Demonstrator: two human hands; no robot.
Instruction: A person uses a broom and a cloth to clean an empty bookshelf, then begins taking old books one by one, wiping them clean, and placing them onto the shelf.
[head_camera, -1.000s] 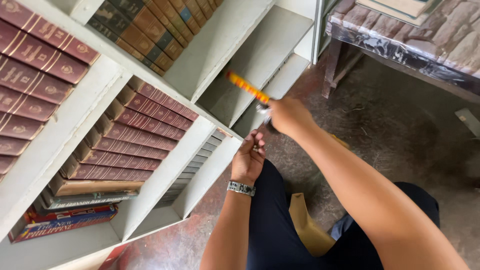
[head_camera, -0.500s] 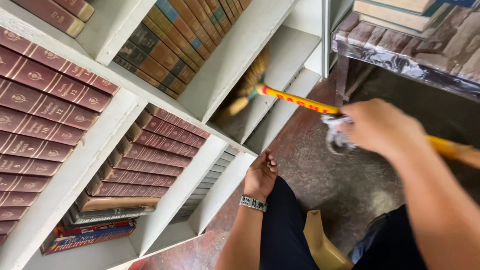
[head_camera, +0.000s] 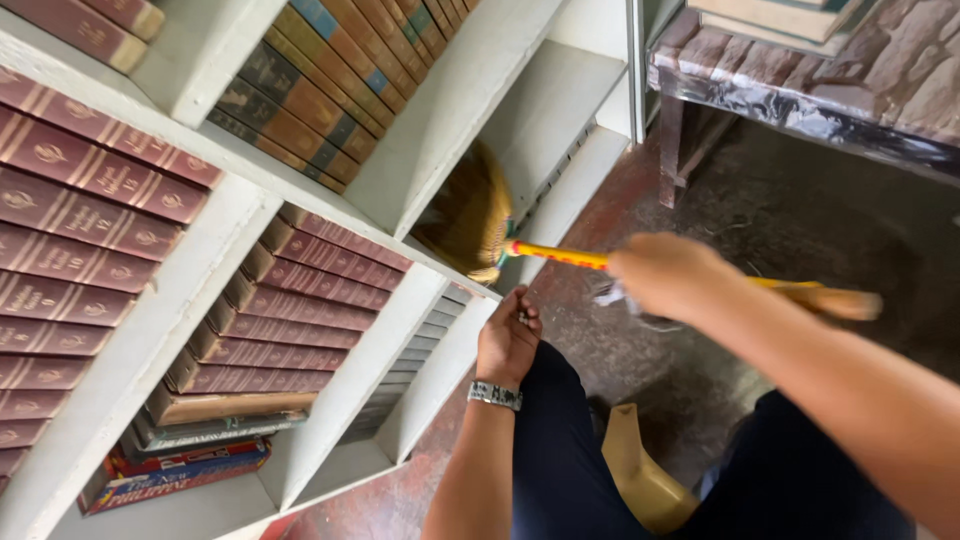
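Nearest the camera, the left hand (head_camera: 508, 340) rests on the person's dark-trousered knee (head_camera: 560, 420), a metal wristwatch (head_camera: 494, 395) on the wrist, its fingers (head_camera: 522, 305) loosely curled on nothing, just below the edge of the white bookshelf (head_camera: 440, 120). A tan stool (head_camera: 645, 480) shows between the legs. Slightly farther out, the right hand (head_camera: 665, 275) is blurred, its fingers wrapped around the yellow handle (head_camera: 560, 257) of a hand broom (head_camera: 470, 225), gripping it about midway, with the wooden end (head_camera: 835, 300) sticking out behind the hand to the right. From the grip the handle runs leftward and ends in the straw head, which sits inside an empty compartment of the bookshelf, touching or just above its lower board; that contact is hard to make out. As a judgement, the risk is that a wide stroke could knock the head against the rows of maroon books (head_camera: 300, 310) in the compartment just beside it or the brown books (head_camera: 320, 70) above, and dust could fall onto the knee and left hand below. Beyond, the reddish floor (head_camera: 640, 190) leads to a cloth-covered desk (head_camera: 800, 90) stacked with books.
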